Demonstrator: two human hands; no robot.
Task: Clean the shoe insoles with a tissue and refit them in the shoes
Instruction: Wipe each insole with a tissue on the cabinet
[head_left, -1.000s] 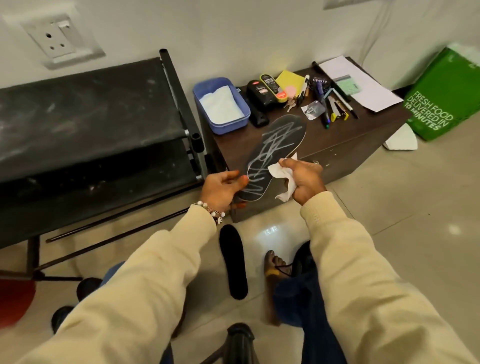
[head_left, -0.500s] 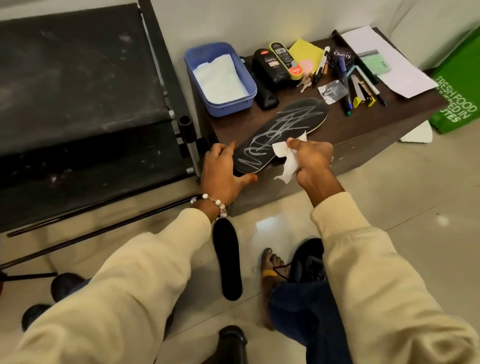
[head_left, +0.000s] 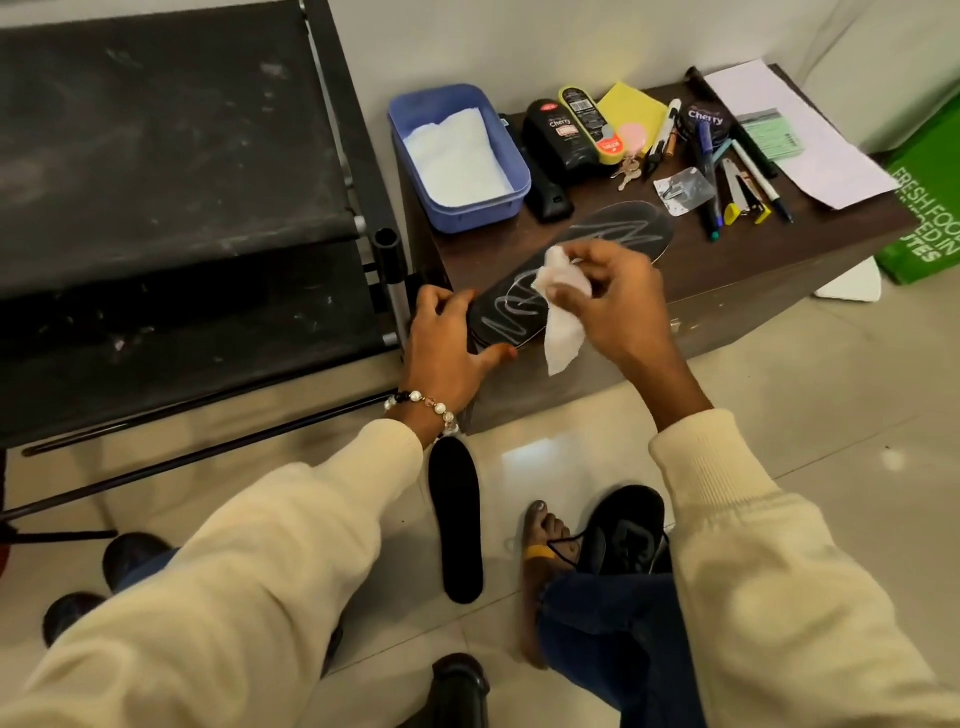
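A black insole (head_left: 613, 234) with white scribbled marks lies flat on the brown cabinet top (head_left: 779, 244), its heel end over the front edge. My left hand (head_left: 447, 348) grips that heel end. My right hand (head_left: 608, 296) pinches a crumpled white tissue (head_left: 561, 312) and holds it over the middle of the insole. A second plain black insole (head_left: 457, 525) lies on the floor below. A black shoe (head_left: 623, 530) sits on the floor beside a bare foot (head_left: 545, 540).
A blue tray (head_left: 514, 171) holding white tissue stands at the cabinet's left. Polish bottles (head_left: 556, 135), keys, pens and papers (head_left: 810, 140) crowd the back. A black shoe rack (head_left: 182, 208) stands to the left and a green bag (head_left: 930, 208) to the right.
The insole came down from the air and now lies on the cabinet top. My right hand moved left with the tissue onto the insole's middle. The view tilted down and closer.
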